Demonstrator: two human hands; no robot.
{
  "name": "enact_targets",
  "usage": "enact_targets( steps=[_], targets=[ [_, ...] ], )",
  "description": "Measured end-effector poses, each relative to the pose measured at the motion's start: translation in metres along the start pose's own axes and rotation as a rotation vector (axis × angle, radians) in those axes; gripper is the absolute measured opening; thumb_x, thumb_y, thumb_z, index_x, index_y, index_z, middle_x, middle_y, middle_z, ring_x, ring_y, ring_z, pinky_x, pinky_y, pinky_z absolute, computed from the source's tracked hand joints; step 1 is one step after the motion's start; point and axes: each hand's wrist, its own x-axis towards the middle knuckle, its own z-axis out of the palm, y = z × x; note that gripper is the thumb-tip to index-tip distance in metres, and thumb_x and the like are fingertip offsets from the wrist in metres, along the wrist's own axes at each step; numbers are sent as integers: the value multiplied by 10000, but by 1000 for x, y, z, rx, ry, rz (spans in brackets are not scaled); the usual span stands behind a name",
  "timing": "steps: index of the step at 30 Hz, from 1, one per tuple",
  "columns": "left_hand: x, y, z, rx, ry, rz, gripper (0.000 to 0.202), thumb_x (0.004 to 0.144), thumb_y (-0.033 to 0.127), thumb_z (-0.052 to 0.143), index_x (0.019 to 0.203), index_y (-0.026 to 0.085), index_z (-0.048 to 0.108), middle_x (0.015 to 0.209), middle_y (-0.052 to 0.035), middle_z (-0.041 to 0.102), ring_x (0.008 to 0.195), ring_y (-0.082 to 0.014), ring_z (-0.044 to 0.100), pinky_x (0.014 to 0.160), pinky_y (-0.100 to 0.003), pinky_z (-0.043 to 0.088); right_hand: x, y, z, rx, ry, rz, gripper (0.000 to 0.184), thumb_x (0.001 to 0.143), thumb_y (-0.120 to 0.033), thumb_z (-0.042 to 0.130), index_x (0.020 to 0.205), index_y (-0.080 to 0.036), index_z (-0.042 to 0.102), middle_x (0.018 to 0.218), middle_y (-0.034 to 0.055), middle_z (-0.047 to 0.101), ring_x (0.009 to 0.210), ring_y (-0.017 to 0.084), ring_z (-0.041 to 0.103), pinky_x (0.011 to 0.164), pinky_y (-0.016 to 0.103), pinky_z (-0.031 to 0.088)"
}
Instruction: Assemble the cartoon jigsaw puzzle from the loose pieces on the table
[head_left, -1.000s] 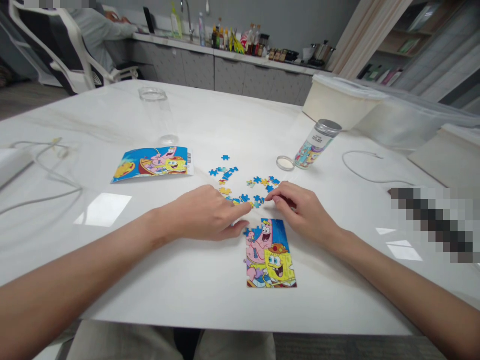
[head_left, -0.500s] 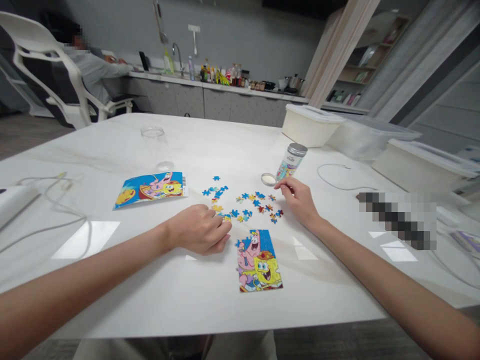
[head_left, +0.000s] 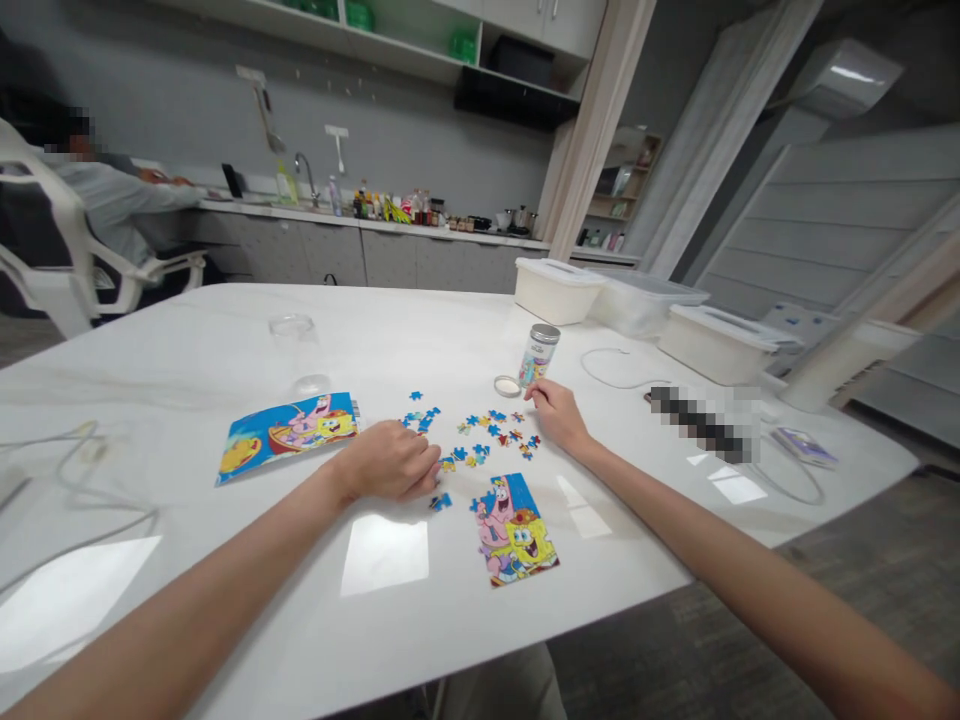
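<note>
Loose jigsaw pieces [head_left: 493, 430] in blue, yellow and red lie scattered between my two hands. My left hand [head_left: 391, 460] is closed at their left side, knuckles up. Whatever its curled fingers hold, if anything, is hidden. A blue puzzle piece [head_left: 441, 502] lies just below those fingers. The partly joined cartoon puzzle [head_left: 517, 530] lies nearer me, with a jagged upper-left edge. My right hand [head_left: 559, 415] rests closed on the table, no piece visible in it, its fingertips close to a round lid [head_left: 508, 386] and a printed tin [head_left: 539, 355].
A cartoon picture sheet [head_left: 292, 435] lies left of the pieces, before a clear jar [head_left: 295, 350]. Lidded storage boxes [head_left: 559, 290] stand at the back right. Cables [head_left: 97, 470] lie at far left. Another person [head_left: 112, 205] sits by the kitchen counter.
The view has tilted up and turned right. A blue piece now shows below my left hand, where none was visible before. My right hand stays beside the lid.
</note>
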Motion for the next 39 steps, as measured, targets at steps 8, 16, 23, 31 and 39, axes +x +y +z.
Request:
enact_targets(
  steps=[8,16,23,31,39],
  targets=[
    [-6,-19,-26,-14,-359,-419,372,884,231,345,564,173,526,526,-107,632,439,-204,587,466,-301,380,10,-15,14,-157,-177,-42,236,808,-160,432,688,-183,633,756,72,688,754,205,585,763,292,396],
    [-10,-29,-44,-26,-560,-510,374,886,221,362,617,157,615,565,-103,645,497,-211,617,517,-298,399,19,-19,21,-108,-263,-72,269,822,-161,399,757,-180,659,648,31,642,670,181,574,705,272,404],
    [-27,-41,-52,-218,-645,-624,540,809,664,511,567,188,586,585,-71,621,577,-210,601,504,-288,365,17,-19,17,-41,-343,6,279,781,-147,386,725,-162,659,544,1,577,543,154,546,606,255,408],
    [-25,-42,-57,-290,-732,-661,535,705,707,633,595,185,605,616,-60,618,653,-221,589,546,-287,362,18,-26,21,-101,-435,-8,248,821,-161,400,730,-181,629,722,29,634,691,173,562,656,271,384],
    [-12,-31,-61,-242,-762,-642,495,769,667,599,665,185,633,654,-61,633,590,-193,589,520,-267,347,15,-29,22,-126,-463,-49,252,854,-166,381,766,-189,616,791,37,646,741,175,573,696,277,388]
  ],
)
